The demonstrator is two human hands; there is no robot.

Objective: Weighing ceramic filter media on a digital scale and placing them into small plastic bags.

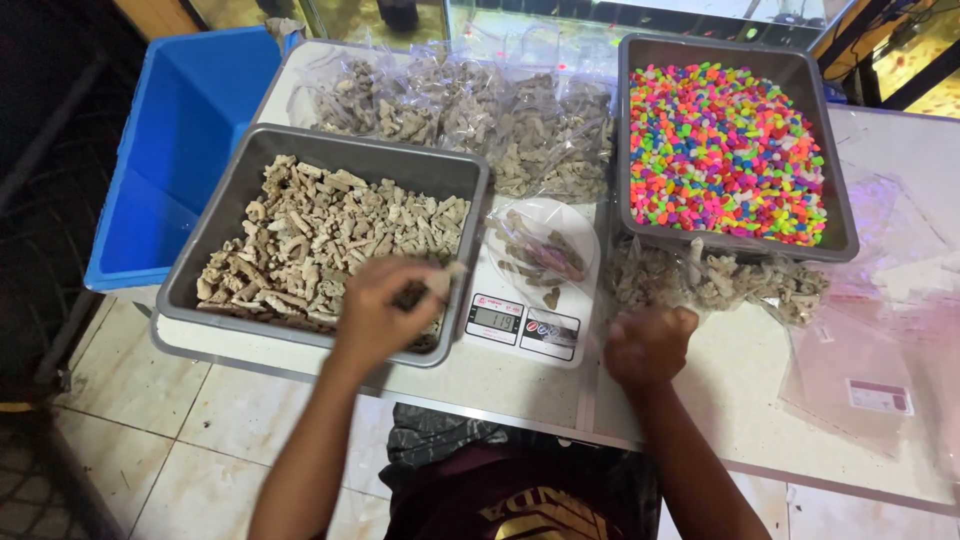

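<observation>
**Rock bits from the tray, a bag on the scale**

Your left hand [385,310] is over the near edge of the grey tray [215,235], and its grip pinches a few pale rock bits [432,285]. The tray sits right beside the small white scale [535,290], so the bits have only a short way to go. A clear bag [540,250] with some bits in it lies on the scale. Your right hand [648,345] rests on the desk [720,390] just right of the scale, curled into a fist. I cannot tell if it holds anything. A second tray [838,215] holds bright pebbles. Filled bags [480,110] pile up behind. Empty bags [850,370] on the right are see-through and hard to count.
</observation>
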